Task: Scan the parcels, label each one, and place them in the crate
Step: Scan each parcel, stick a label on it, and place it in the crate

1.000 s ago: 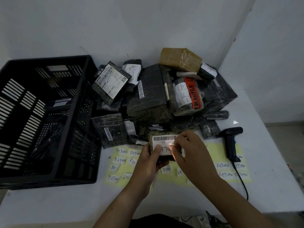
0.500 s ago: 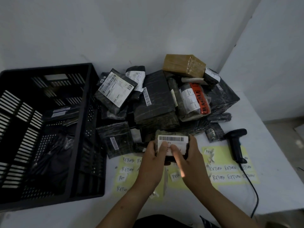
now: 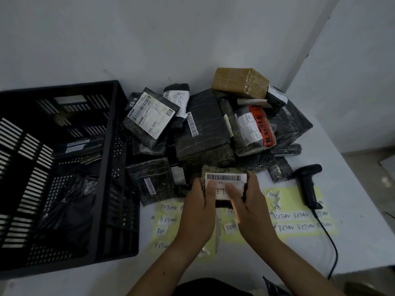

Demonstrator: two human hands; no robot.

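A small dark parcel point(image 3: 224, 175) with a white barcode strip is held above the table, in front of the parcel pile. My left hand point(image 3: 201, 201) grips its left side, thumb lying on a white handwritten RETURN label point(image 3: 222, 192) stuck to its face. My right hand point(image 3: 245, 199) grips the right side, thumb pressing the same label. The black slatted crate point(image 3: 102, 167) stands at the left with a few dark parcels inside. Yellow sheets of RETURN labels point(image 3: 297, 221) lie on the table under my hands. The black barcode scanner point(image 3: 307, 184) lies at the right.
A pile of black-wrapped parcels point(image 3: 203, 129) with a brown box point(image 3: 240, 82) on top sits against the wall. The scanner's cable point(image 3: 331, 248) runs off the front right table edge. The white table point(image 3: 352, 242) meets a wall corner at the back right.
Both hands have shifted from pinching the label onto the parcel to gripping its sides with thumbs on the stuck label. The camera has tilted, so the scene sits lower in view.
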